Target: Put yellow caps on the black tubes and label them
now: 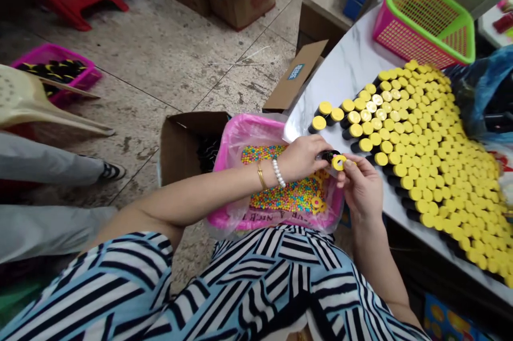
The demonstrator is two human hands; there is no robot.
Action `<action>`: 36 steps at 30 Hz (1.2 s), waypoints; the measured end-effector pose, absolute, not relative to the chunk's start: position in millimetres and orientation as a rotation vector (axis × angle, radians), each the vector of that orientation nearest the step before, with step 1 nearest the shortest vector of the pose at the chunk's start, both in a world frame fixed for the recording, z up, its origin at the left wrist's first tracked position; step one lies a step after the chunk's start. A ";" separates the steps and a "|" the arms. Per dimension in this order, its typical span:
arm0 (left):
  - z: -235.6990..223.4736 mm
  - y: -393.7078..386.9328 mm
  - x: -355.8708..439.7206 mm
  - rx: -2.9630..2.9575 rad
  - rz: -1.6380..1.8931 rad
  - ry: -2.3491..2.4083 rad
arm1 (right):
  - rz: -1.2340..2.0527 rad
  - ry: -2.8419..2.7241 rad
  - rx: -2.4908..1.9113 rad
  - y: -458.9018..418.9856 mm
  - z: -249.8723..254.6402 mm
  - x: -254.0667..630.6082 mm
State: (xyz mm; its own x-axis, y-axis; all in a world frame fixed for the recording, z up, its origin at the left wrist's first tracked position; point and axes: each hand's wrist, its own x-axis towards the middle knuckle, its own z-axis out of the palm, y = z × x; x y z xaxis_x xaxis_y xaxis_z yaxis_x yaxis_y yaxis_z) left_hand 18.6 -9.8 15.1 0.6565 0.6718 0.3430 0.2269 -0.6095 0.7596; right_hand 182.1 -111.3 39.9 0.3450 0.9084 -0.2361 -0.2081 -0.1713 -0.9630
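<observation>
My left hand [302, 156] is closed round a small black tube [329, 155], its end facing right. A yellow ring-shaped piece [339, 163] is pinched in my right hand [363, 183], right at the tube's end; whether the two touch I cannot tell. Below both hands is a pink basin [230, 156], lined with clear plastic. It holds many small coloured beads [276, 191] and some yellow pieces [318, 203]. Close by on the right, rows of black tubes with yellow caps [404, 138] stand upright on a white marbled table [298, 122].
A pink and green basket [425, 20] stands at the table's far end. Open cardboard boxes [180, 143] flank the basin. On the left are a pink tray of black and yellow pieces [56, 71], a stool [24, 98] and another person's legs [44, 159].
</observation>
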 end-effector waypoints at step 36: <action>45.2 -8.9 17.3 1.398 0.420 0.572 | 1.158 -0.737 -1.454 -97.8 43.6 171.6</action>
State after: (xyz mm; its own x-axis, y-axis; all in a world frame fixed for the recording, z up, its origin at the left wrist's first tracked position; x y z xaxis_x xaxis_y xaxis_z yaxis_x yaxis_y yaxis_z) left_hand 17.3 -8.9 45.2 0.7960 0.5919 -0.1266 0.0562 0.1359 0.9891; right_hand 171.6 -97.8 43.6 0.3328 0.9061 -0.2612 -0.1477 -0.2235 -0.9635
